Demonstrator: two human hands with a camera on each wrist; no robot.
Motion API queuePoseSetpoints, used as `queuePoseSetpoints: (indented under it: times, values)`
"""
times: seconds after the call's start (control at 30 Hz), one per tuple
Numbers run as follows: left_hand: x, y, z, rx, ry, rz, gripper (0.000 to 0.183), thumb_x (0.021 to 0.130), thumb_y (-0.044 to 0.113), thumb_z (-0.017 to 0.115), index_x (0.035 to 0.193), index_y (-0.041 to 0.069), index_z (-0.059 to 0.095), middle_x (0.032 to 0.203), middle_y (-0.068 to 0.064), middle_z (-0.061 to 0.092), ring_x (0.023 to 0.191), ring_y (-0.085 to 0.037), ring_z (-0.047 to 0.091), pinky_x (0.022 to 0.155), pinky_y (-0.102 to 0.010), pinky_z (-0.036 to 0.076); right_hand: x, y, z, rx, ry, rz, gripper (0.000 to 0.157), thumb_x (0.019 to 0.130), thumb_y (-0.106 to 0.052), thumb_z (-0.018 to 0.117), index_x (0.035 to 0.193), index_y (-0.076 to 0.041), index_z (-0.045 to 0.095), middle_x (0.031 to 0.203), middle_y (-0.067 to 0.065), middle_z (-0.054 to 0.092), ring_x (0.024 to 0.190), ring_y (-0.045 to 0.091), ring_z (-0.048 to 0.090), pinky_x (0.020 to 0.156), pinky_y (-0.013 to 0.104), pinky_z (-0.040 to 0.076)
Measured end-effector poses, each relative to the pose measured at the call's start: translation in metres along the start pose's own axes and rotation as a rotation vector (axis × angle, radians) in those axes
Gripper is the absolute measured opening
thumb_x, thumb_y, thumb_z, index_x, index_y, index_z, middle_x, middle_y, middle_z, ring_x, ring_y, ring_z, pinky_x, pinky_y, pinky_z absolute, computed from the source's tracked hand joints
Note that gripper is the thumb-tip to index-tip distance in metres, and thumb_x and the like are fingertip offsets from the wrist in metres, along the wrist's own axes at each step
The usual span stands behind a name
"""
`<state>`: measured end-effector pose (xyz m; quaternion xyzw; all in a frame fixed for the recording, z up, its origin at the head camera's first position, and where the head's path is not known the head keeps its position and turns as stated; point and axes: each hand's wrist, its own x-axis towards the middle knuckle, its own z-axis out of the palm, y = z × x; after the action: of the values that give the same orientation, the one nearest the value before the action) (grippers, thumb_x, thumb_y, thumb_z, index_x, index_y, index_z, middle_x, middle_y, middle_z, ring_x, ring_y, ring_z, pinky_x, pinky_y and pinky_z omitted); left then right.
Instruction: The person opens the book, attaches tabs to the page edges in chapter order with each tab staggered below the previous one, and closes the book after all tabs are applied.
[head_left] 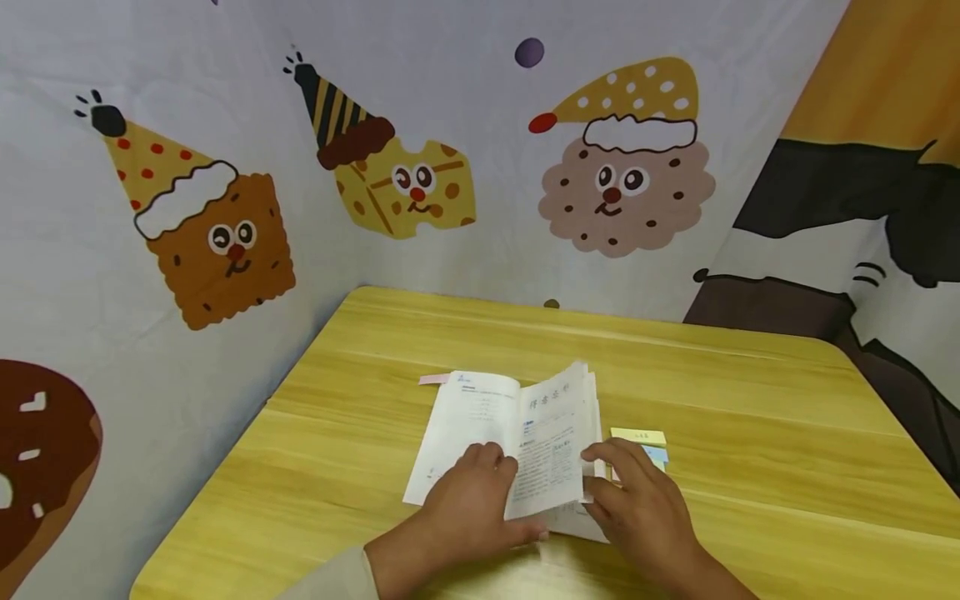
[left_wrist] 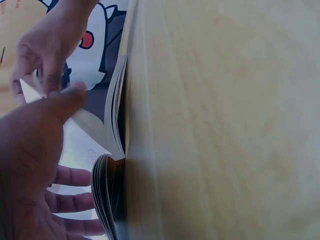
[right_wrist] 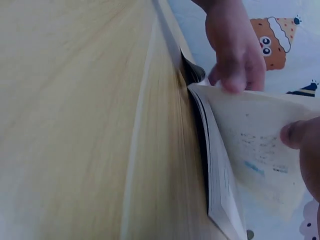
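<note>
A paperback book (head_left: 468, 417) lies spread on the wooden table, its printed pages facing up. My left hand (head_left: 468, 492) rests on the left page near the spine, and in the left wrist view its fingers (left_wrist: 72, 201) extend across the paper. The thumb points right over the book's lower edge. At the right side, my right hand (head_left: 645, 500) pinches the outer edge of a raised leaf (head_left: 551, 437) between thumb and fingers. That leaf (right_wrist: 260, 150) stands up from the page block in the right wrist view, with print on its face.
Just right of the book are a yellow sticky note (head_left: 637, 436) and a blue one (head_left: 656, 454), partly behind my right hand. A pink tab (head_left: 432, 380) sticks out at the book's upper left. Behind the table (head_left: 750, 400) hangs a cartoon-printed cloth (head_left: 465, 75).
</note>
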<state>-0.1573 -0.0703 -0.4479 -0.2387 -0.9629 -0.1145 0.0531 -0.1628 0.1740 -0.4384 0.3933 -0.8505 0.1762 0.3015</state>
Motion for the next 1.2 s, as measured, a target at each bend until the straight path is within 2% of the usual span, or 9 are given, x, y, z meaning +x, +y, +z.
queuePoseSetpoints:
  times: [0.1,0.37,0.47,0.57,0.63,0.77,0.9,1.03,1.2]
  values:
    - [-0.001,-0.001,0.0,0.016,0.005,0.018,0.072,0.076,0.075,0.05,0.102,0.009,0.061,0.1,-0.002,0.051,0.093,-0.02,0.05,0.069,-0.032,0.047,0.005,-0.003,0.003,-0.003,0.041,-0.004,0.028,0.057,-0.01,0.083,0.076,-0.017,0.065,0.116,0.006,0.055,0.106,0.028,0.051,0.06,0.032,0.048]
    - [0.001,-0.004,-0.002,-0.005,0.086,0.004,0.049,0.091,0.036,0.051,0.125,0.001,0.05,0.105,-0.009,0.061,0.097,-0.021,0.057,0.073,-0.035,0.05,0.0,-0.003,0.003,-0.069,0.0,0.235,0.082,0.052,-0.013,0.089,0.125,-0.006,0.051,0.122,0.015,0.046,0.067,0.013,0.054,0.046,0.019,0.039]
    - [0.002,-0.005,-0.003,-0.04,0.097,-0.006,0.049,0.092,0.033,0.046,0.128,0.0,0.048,0.106,-0.01,0.063,0.099,-0.021,0.058,0.074,-0.036,0.05,-0.004,-0.002,0.004,-0.079,-0.042,0.364,0.052,0.06,-0.015,0.085,0.102,-0.01,0.055,0.1,0.003,0.053,0.07,0.011,0.054,0.046,0.02,0.039]
    - [0.001,-0.004,-0.004,-0.054,0.074,-0.001,0.054,0.096,0.045,0.039,0.126,0.002,0.052,0.106,-0.008,0.061,0.099,-0.022,0.057,0.076,-0.037,0.049,-0.004,-0.003,0.007,-0.074,-0.122,0.346,0.031,0.071,-0.024,0.08,0.094,-0.018,0.06,0.095,-0.007,0.057,0.085,0.011,0.056,0.056,0.028,0.047]
    - [0.0,-0.003,-0.005,-0.062,0.052,-0.003,0.066,0.094,0.059,0.033,0.125,0.005,0.054,0.106,-0.006,0.06,0.099,-0.022,0.056,0.076,-0.038,0.049,-0.002,-0.005,0.01,-0.032,-0.204,0.259,0.031,0.082,-0.033,0.071,0.11,-0.021,0.064,0.114,-0.006,0.058,0.105,0.013,0.054,0.072,0.035,0.05]
    - [-0.001,-0.001,-0.006,-0.074,0.013,-0.031,0.087,0.081,0.079,0.028,0.127,0.009,0.052,0.109,-0.005,0.059,0.102,-0.022,0.056,0.078,-0.039,0.049,0.001,-0.012,0.015,0.049,-0.361,0.114,0.056,0.094,-0.043,0.052,0.144,-0.024,0.039,0.146,-0.002,0.037,0.13,0.019,0.036,0.095,0.043,0.04]
    - [-0.002,-0.005,-0.005,-0.098,0.051,-0.042,0.067,0.09,0.058,0.044,0.132,0.006,0.043,0.101,-0.006,0.063,0.096,-0.02,0.059,0.073,-0.037,0.05,-0.004,-0.013,0.017,0.045,-0.459,0.162,0.06,0.088,-0.051,0.058,0.139,-0.022,0.046,0.139,0.0,0.045,0.126,0.018,0.041,0.097,0.042,0.038]
    - [-0.001,-0.008,-0.004,-0.091,0.224,-0.014,0.075,0.084,0.026,0.059,0.146,0.005,0.022,0.092,-0.003,0.061,0.07,-0.015,0.057,0.053,-0.029,0.046,-0.009,-0.006,0.016,0.031,-0.502,0.175,0.053,0.078,-0.048,0.07,0.119,-0.015,0.063,0.127,0.002,0.055,0.117,0.019,0.049,0.094,0.04,0.041]
    - [0.001,-0.006,-0.002,-0.003,0.244,0.102,0.085,0.079,0.015,0.064,0.15,0.029,0.02,0.11,-0.006,0.05,0.069,-0.014,0.051,0.048,-0.021,0.04,-0.005,0.0,0.009,0.111,-0.501,0.132,0.042,0.078,-0.028,0.073,0.119,-0.025,0.063,0.12,-0.006,0.058,0.1,0.007,0.054,0.077,0.032,0.049]
